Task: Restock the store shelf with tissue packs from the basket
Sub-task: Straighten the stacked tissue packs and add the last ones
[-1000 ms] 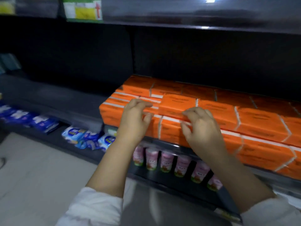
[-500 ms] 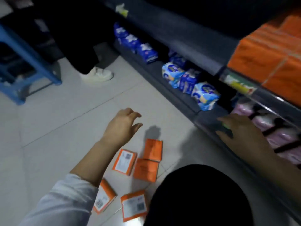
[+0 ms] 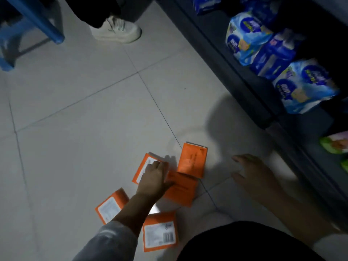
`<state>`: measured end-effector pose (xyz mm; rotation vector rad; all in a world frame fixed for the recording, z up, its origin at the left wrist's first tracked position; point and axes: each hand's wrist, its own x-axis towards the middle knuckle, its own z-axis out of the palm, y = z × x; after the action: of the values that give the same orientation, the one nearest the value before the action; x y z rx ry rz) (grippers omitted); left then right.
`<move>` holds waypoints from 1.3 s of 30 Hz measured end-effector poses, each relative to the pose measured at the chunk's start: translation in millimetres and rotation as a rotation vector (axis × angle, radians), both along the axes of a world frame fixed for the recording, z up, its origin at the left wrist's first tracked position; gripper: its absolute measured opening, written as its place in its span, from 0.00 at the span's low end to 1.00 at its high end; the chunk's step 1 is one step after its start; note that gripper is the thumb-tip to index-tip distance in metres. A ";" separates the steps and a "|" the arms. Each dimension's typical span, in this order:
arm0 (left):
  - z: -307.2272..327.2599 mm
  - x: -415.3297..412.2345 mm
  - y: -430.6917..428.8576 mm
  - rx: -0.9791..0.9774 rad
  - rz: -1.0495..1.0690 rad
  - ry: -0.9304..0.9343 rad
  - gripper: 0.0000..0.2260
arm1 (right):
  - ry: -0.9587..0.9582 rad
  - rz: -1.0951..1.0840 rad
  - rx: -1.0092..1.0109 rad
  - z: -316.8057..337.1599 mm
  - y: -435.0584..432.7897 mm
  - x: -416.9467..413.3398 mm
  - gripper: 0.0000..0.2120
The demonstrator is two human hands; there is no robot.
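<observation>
Five orange tissue packs lie loose on the tiled floor (image 3: 75, 113) rather than in any basket, and no basket is in view; two show plain orange faces, one upright-ish pack (image 3: 192, 160) and one below it (image 3: 180, 189) overlapping its lower edge; three lie label side up, one (image 3: 140, 167) under the left hand, one (image 3: 109, 206) beside the forearm, one (image 3: 160, 231) nearest the camera; they sit in a close cluster, which lets one reach gather several.

The left hand (image 3: 155, 178) is down on the cluster, its fingers (image 3: 160, 163) spread across the labelled pack and the thumb lying on the lower plain pack; whether it has closed on either I cannot tell, though the flat pose reads as pressing or sliding packs together before lifting. The right hand (image 3: 254, 174) hovers open and empty just to the right of the packs, fingers extended, likely coming in to help scoop.

To the right runs the dark bottom shelf (image 3: 235, 76), carrying blue wrapped packs (image 3: 243, 37); someone's white shoe (image 3: 115, 30) and a blue stool (image 3: 37, 16) stand well apart.
</observation>
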<state>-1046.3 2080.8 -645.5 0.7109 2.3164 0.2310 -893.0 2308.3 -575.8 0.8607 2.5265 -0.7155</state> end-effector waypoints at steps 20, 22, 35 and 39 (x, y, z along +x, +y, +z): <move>-63.7 -8.6 108.5 0.016 0.231 -0.363 0.16 | 0.055 -0.669 -0.800 -148.7 -16.6 -16.5 0.42; -54.3 -8.1 114.3 0.086 0.210 -0.431 0.15 | 0.122 -0.742 -0.814 -135.1 -12.0 -14.0 0.36; -43.4 2.2 43.1 -0.298 -0.755 0.047 0.44 | 0.176 -1.022 -0.667 -102.0 2.7 29.5 0.14; -46.9 14.8 22.1 -0.227 -0.570 0.210 0.44 | 0.193 -1.046 -0.659 -92.2 3.3 43.2 0.14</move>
<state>-1031.6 2103.0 -692.4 1.2803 2.1721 -0.3748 -849.8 2311.6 -668.0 1.8569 1.5818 -1.8456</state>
